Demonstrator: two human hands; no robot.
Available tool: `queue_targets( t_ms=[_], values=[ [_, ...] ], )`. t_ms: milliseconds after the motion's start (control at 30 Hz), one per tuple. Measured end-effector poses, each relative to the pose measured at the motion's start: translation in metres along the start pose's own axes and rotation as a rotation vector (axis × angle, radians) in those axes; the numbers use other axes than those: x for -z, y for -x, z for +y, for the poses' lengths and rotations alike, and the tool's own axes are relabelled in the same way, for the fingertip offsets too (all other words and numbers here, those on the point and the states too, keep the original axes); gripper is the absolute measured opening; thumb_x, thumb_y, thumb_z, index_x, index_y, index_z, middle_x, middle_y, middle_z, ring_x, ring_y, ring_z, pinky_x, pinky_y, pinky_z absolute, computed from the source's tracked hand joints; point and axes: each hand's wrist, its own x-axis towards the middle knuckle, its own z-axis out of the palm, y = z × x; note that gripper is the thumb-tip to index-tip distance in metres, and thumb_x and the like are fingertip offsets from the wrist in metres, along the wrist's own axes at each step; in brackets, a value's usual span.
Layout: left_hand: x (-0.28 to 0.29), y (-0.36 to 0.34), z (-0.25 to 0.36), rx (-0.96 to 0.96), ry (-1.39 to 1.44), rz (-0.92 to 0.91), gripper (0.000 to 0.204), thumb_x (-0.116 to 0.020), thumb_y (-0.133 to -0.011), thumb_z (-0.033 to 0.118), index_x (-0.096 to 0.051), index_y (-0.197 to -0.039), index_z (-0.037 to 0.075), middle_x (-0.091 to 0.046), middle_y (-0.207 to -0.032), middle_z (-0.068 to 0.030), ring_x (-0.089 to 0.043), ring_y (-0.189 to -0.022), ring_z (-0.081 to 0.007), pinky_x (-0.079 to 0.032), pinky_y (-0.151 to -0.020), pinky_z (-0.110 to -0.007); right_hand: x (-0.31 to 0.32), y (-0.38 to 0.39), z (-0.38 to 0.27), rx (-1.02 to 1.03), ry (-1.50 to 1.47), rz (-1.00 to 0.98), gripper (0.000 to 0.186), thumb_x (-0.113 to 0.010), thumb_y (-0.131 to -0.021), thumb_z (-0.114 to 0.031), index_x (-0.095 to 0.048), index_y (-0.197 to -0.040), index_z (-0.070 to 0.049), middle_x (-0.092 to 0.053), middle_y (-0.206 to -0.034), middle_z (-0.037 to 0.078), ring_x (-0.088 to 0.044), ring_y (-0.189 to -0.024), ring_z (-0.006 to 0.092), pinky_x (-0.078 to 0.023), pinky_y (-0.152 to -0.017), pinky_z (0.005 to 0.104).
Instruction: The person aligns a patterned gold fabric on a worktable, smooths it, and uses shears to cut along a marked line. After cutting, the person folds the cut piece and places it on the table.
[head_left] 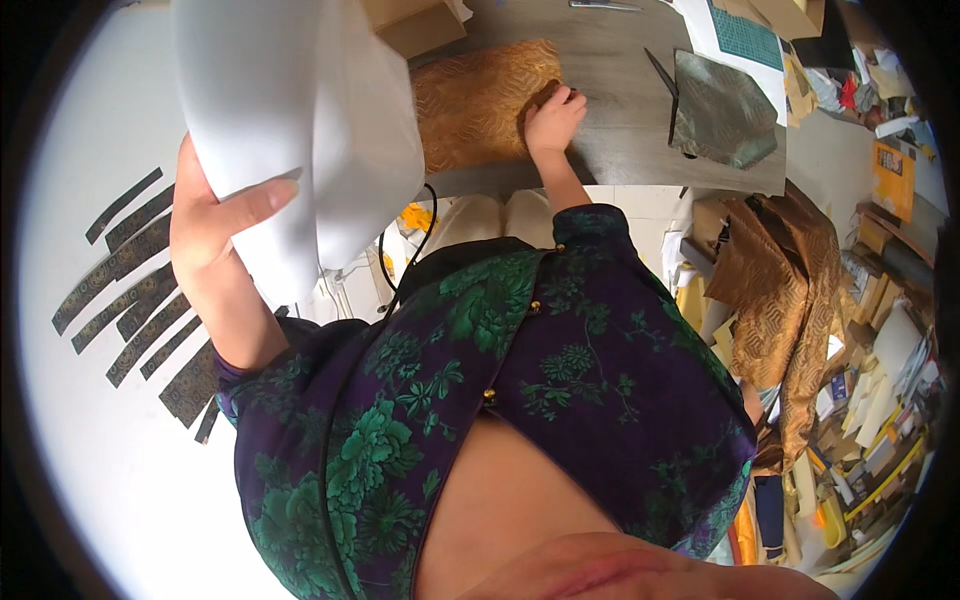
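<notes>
A large white sheet [300, 90], smooth and curved, hangs raised in front of me on the left; I cannot tell if it is paper or thin plastic. My left hand [215, 205] grips its lower edge, thumb on the near face and fingers hidden behind. On the grey table lies a piece of golden-brown patterned fabric [475, 100], partly covered by the sheet. My right hand [556, 122] is closed at the fabric's right edge, where a darker fold shows beside the fingers.
Dark patterned strips [130, 270] lie on a white surface at left. A grey-green fabric piece [725, 110] and a thin dark tool [661, 72] rest on the table [620, 130] at right. Brown fabric [785, 300] drapes beyond its edge, near piled scraps [860, 400]. A cardboard box [420, 25] stands behind.
</notes>
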Motion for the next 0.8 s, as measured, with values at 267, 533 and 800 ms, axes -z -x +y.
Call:
queue_targets(
  t_ms=[267, 533, 800],
  values=[
    [-0.06, -0.061, 0.022, -0.065, -0.172, -0.259, 0.08, -0.076, -0.052, 0.011, -0.054, -0.127, -0.003, -0.063, -0.113, -0.0108, -0.057, -0.105, -0.0208, -0.042, -0.094, -0.03, 0.004, -0.011, 0.016, -0.137, -0.042, -0.132, 0.018, -0.069, -0.077, -0.021, -0.072, -0.092, -0.011, -0.072, -0.09, 0.011, -0.067, -0.089, 0.0314, -0.052, -0.079, 0.0466],
    [-0.066, -0.174, -0.081, -0.004, -0.229, -0.369, 0.087, -0.081, -0.064, 0.019, -0.042, -0.14, 0.004, -0.058, -0.123, -0.0087, -0.054, -0.114, -0.0216, -0.042, -0.099, -0.036, 0.164, -0.096, 0.21, -0.253, 0.187, 0.254, 0.024, -0.07, -0.078, -0.029, -0.07, -0.098, -0.016, -0.068, -0.099, 0.011, -0.068, -0.09, 0.0314, -0.052, -0.078, 0.0505],
    [-0.1, -0.24, -0.259, 0.132, -0.407, -0.29, 0.07, -0.081, -0.068, 0.023, -0.049, -0.128, 0.008, -0.063, -0.116, -0.0094, -0.059, -0.107, -0.0232, -0.047, -0.093, -0.038, 0.186, -0.055, 0.21, -0.062, 0.092, 0.32, 0.043, -0.069, -0.083, -0.026, -0.056, -0.119, -0.005, -0.053, -0.118, 0.023, -0.051, -0.113, 0.0372, -0.043, -0.095, 0.0543]
  ],
)
